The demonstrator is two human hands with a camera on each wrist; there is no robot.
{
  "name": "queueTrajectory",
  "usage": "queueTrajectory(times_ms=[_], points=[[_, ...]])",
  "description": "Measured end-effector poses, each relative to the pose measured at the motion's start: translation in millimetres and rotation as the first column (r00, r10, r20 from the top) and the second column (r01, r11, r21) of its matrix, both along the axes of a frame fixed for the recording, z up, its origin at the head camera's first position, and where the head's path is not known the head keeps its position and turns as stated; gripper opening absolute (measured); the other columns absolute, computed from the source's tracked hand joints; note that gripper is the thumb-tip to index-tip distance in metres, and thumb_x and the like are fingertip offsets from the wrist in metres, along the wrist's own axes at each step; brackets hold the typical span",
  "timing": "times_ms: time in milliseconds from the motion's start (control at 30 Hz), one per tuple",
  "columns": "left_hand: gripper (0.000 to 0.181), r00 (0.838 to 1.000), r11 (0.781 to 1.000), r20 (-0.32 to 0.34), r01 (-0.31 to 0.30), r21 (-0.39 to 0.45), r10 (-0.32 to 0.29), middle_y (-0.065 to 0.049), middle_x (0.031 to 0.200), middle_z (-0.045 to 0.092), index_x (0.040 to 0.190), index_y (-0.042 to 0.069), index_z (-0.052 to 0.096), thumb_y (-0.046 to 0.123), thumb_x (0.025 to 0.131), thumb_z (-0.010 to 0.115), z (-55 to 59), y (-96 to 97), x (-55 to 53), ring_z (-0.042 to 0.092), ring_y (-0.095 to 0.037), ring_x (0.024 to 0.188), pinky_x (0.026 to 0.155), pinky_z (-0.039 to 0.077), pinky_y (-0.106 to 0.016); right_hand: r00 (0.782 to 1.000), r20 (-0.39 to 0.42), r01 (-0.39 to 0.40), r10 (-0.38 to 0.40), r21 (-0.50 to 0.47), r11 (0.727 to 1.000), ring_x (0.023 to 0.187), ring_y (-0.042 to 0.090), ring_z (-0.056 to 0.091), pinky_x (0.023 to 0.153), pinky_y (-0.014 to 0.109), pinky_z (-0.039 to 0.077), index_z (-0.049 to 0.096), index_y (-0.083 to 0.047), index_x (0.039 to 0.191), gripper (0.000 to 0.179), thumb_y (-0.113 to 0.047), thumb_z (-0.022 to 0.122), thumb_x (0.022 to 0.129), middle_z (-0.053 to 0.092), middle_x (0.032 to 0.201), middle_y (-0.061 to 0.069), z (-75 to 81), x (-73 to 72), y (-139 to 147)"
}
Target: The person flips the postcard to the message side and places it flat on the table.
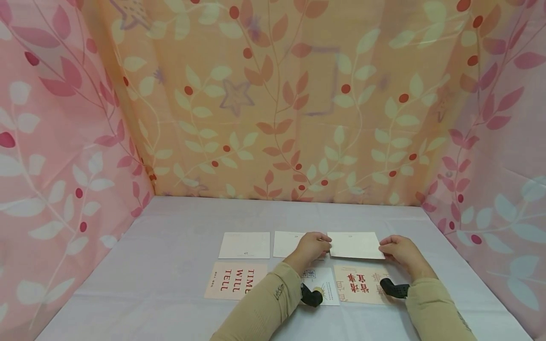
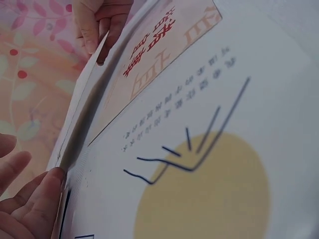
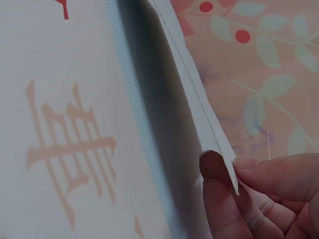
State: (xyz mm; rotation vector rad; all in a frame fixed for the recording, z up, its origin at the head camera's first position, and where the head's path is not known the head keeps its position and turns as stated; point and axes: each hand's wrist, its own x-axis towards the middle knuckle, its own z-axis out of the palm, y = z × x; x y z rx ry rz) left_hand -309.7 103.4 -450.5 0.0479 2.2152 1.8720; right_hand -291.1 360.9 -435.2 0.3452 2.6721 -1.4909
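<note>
Left hand (image 1: 310, 248) and right hand (image 1: 403, 253) pinch a raised card (image 1: 356, 245) at the spread's two o'clock, apparently not yet laid; five other cards (image 1: 244, 245) lie flat.

I have the head camera looking down toward twelve o'clock from farthest back. My two wrist cameras sit close and share the held white card (image 1: 356, 245): ten o'clock in the left, two in the right.
</note>
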Motion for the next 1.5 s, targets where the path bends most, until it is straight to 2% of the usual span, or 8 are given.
queueTrajectory(times_ms=[133,433,700,1100,1500], points=[[0.011,1.000,1.000,0.003,-0.004,-0.012,0.004,0.001,0.077,0.063,0.092,0.008,0.068,0.011,0.081,0.065,0.6,-0.1,0.8,0.054,-0.014,0.062,0.056,0.047,-0.025,1.000,0.028,-0.006,0.006,0.002,1.000,0.067,0.014,0.054,0.059,0.025,0.049,0.055,0.011,0.098,0.020,-0.003,0.058,0.084,0.058,0.076,0.006,-0.2,0.4,-1.7],[0.011,1.000,1.000,0.030,-0.007,-0.028,0.008,-0.001,0.078,0.063,0.092,0.010,0.067,0.013,0.082,0.066,2.6,0.4,1.2,0.053,-0.014,0.061,0.055,0.045,-0.025,0.995,0.102,0.017,-0.016,-0.007,1.000,0.069,0.014,0.056,0.062,0.025,0.049,0.058,0.009,0.101,0.024,-0.010,0.059,0.086,0.061,0.080,0.005,-1.1,-0.8,-1.5],[0.011,1.000,1.000,0.028,-0.011,-0.018,0.012,0.000,0.077,0.061,0.091,0.010,0.067,0.013,0.082,0.065,2.2,-0.1,0.2,0.056,-0.014,0.065,0.058,0.047,-0.026,0.994,0.110,0.027,-0.026,-0.006,1.000,0.069,0.014,0.056,0.062,0.025,0.049,0.058,0.010,0.100,0.025,-0.011,0.060,0.086,0.061,0.078,0.005,-1.6,-1.6,-2.6],[0.012,1.000,1.000,-0.009,-0.001,-0.008,0.001,0.001,0.078,0.061,0.094,0.007,0.067,0.013,0.084,0.062,3.9,-3.6,-0.1,0.058,-0.011,0.064,0.059,0.049,-0.024,0.993,0.111,0.024,-0.031,0.065,0.998,0.067,0.012,0.057,0.058,0.022,0.049,0.060,0.009,0.100,0.027,-0.013,0.061,0.084,0.062,0.075,0.003,-2.9,-4.7,-4.0],[0.014,0.999,1.000,0.038,0.005,-0.011,-0.004,0.002,0.083,0.062,0.095,0.010,0.069,0.017,0.085,0.062,3.9,-4.7,-0.8,0.061,-0.012,0.070,0.060,0.050,-0.023,0.994,0.105,0.018,-0.024,0.056,0.998,0.072,0.015,0.057,0.061,0.024,0.049,0.060,0.009,0.102,0.027,-0.012,0.060,0.085,0.063,0.082,0.008,-1.6,-2.5,-5.6]])
